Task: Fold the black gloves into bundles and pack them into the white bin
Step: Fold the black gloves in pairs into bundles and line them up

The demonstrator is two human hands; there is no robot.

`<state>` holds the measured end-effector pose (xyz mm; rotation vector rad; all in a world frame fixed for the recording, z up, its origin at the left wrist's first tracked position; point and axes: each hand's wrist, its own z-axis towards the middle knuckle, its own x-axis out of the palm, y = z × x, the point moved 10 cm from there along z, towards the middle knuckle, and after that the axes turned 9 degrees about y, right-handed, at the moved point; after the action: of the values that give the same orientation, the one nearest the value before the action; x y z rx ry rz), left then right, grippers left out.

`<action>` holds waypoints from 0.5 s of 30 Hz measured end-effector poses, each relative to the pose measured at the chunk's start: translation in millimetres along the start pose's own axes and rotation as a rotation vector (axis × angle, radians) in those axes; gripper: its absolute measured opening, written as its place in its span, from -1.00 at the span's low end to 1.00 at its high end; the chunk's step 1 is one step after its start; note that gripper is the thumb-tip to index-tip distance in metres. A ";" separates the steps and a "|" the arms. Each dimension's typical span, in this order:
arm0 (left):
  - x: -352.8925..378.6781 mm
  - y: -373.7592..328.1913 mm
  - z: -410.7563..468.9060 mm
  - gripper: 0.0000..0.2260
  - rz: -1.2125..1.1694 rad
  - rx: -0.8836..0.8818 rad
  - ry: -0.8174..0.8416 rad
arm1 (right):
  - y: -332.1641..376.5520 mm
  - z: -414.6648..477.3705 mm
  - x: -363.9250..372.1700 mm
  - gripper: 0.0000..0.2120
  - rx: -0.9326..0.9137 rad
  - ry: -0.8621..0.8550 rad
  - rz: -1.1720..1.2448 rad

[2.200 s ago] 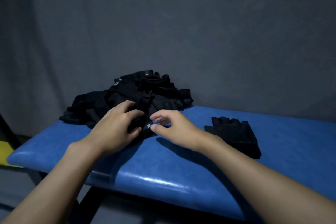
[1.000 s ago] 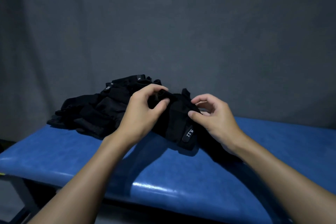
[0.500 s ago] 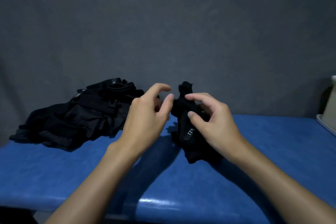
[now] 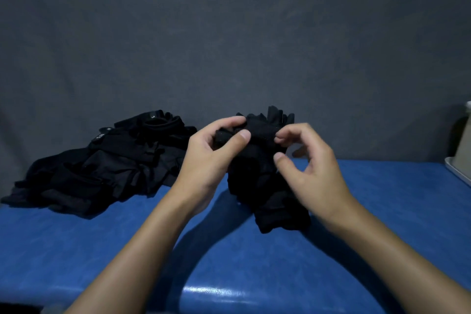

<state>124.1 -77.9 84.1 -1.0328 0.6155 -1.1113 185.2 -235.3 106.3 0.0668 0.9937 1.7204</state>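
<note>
Head view: left hand (image 4: 216, 158) pinches the rolled top of the glove bundle (image 4: 257, 132) above the blue bench (image 4: 254, 262). Roll axis runs left-right and its tail drapes onto the bench. At the roll's right end the right hand (image 4: 308, 171) curls; can't tell if it grips. Probable white bin (image 4: 464, 143) at the bench's right end, right hand nearer. Count: one bundle, one loose pile (image 4: 107, 168) on the bench's left, gloves uncountable.

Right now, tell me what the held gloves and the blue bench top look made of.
The held gloves look like soft matte black fabric, probably knit: limp folds, no shine. The bench top looks like padded blue vinyl, glossy: a highlight lines its front edge.
</note>
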 end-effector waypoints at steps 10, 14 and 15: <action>27.6 13.5 1.5 -0.71 -0.173 -0.022 0.052 | -31.7 -17.4 -11.1 -0.69 0.194 0.118 0.500; 59.4 41.8 -2.1 -0.74 -0.101 -0.163 0.173 | -41.3 -28.7 -34.9 -0.63 0.191 0.064 0.365; 58.7 47.9 -2.0 -0.74 -0.039 -0.183 0.170 | -45.1 -30.8 -42.4 -0.63 0.206 0.031 0.314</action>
<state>163.8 -129.2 44.9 -1.1174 0.8487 -1.2024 221.6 -285.1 75.2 0.3461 1.2322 1.8985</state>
